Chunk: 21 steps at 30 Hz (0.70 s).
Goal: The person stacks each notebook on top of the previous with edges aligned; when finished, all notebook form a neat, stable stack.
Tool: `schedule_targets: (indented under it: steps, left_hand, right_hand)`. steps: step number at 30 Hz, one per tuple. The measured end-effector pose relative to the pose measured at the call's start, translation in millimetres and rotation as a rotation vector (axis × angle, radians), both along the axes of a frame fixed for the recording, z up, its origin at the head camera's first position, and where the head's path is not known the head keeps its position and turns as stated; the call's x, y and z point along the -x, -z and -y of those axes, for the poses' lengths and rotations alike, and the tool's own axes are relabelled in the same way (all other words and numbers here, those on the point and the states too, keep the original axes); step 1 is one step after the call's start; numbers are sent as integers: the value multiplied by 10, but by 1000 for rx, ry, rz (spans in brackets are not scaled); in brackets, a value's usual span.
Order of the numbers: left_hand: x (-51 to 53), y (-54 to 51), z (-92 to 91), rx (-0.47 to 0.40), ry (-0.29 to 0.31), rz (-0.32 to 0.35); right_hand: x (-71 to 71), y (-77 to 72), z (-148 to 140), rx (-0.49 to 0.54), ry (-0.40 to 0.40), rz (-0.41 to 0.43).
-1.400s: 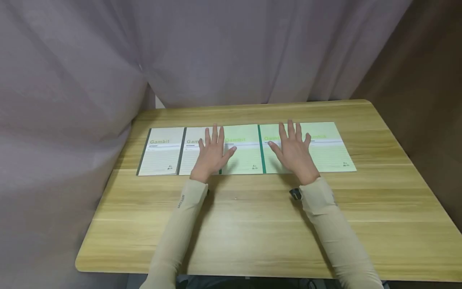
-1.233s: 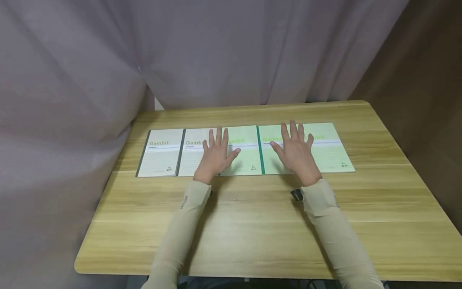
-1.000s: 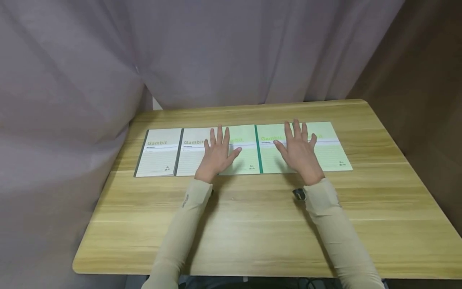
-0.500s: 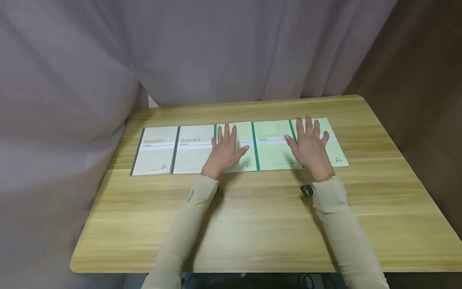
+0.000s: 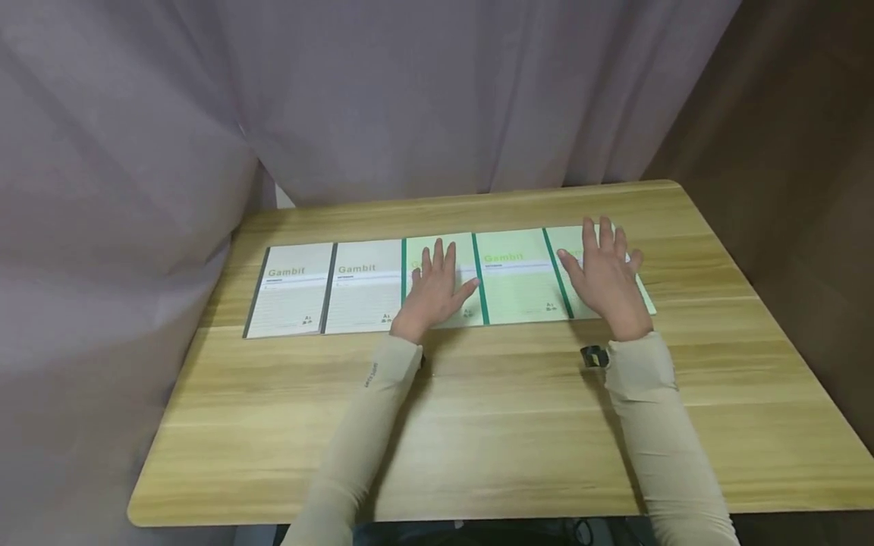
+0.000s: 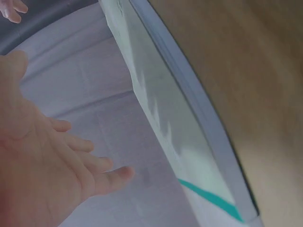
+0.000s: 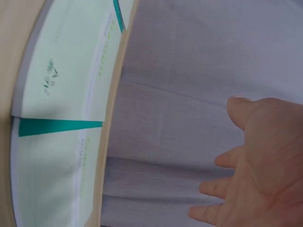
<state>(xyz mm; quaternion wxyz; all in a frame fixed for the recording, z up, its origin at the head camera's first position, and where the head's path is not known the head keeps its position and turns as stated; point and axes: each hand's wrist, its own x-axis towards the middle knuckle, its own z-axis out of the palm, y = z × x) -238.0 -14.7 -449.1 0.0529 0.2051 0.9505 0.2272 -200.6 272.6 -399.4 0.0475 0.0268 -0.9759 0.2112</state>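
Two white notebooks with grey spines, one at the far left point(image 5: 287, 303) and one beside it point(image 5: 362, 299), lie in a row with three green ones. My left hand point(image 5: 437, 292), fingers spread, is over the leftmost green notebook point(image 5: 415, 250). The middle green notebook point(image 5: 519, 280) lies uncovered between my hands. Over the rightmost green notebook point(image 5: 580, 307) is my right hand point(image 5: 610, 284), its fingers also spread. Both wrist views show a gap between palm and notebooks: left hand point(image 6: 47, 165), right hand point(image 7: 270, 165). Neither hand holds anything.
The notebooks lie across the back half of a wooden table point(image 5: 512, 440). A grey curtain point(image 5: 382, 98) hangs behind and to the left, and a brown curtain point(image 5: 785, 152) on the right. A dark band point(image 5: 594, 356) is at the right wrist.
Both hands have moved right along the row, the left off the second white notebook and the right onto the rightmost green one. The head view has shifted slightly; the notebooks keep their order.
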Motion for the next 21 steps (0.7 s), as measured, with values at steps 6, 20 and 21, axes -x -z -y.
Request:
schedule_targets:
  steps: [6,20,21]
  left_hand:
    - [-13,38,-90,-8,8,-4]
    - [20,-32,-331,-45,37,-7]
    - [24,-30,-348,-44,37,-5]
  right_hand:
    - [16,-46,-85,-2,2,10]
    - [-21,-220,-379,60,39,101]
    - [-20,-226,-403,65,39,105]
